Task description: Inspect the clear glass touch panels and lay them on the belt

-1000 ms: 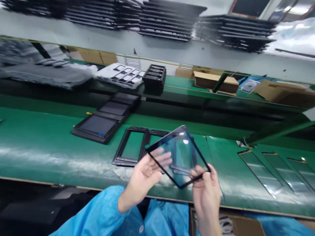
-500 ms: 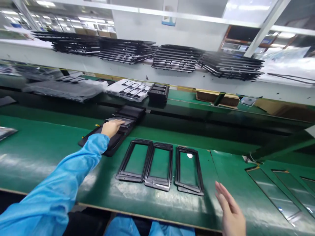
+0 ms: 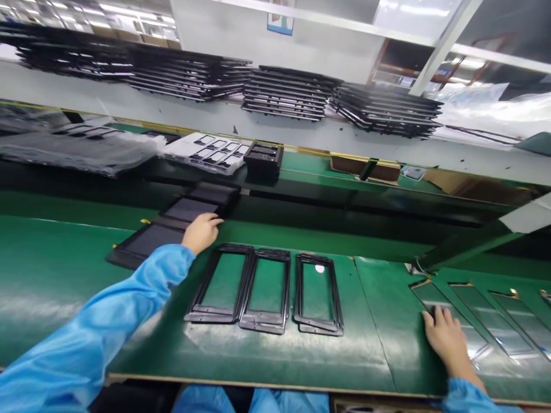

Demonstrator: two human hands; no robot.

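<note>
My left hand point(image 3: 201, 231) reaches out in a blue sleeve and rests, fingers loosely curled, at the near right edge of a row of dark glass panels point(image 3: 166, 228) lying on the green belt point(image 3: 64, 269). My right hand point(image 3: 445, 337) lies flat with its fingers stretched out on the nearest of several clear film strips point(image 3: 462, 327) at the right. Between the hands sit three empty black rectangular frames point(image 3: 267, 289) side by side.
A raised green shelf behind the belt carries a stack of small black trays point(image 3: 263, 159), a white tray of small parts point(image 3: 206, 152), grey sheets point(image 3: 77, 146) and cardboard boxes point(image 3: 365, 167). Tall piles of black frames point(image 3: 288, 100) line the upper shelf.
The glass panel held in both hands a second ago is gone from them. My left hand went out to the panel row; my right hand dropped onto the film strips.
</note>
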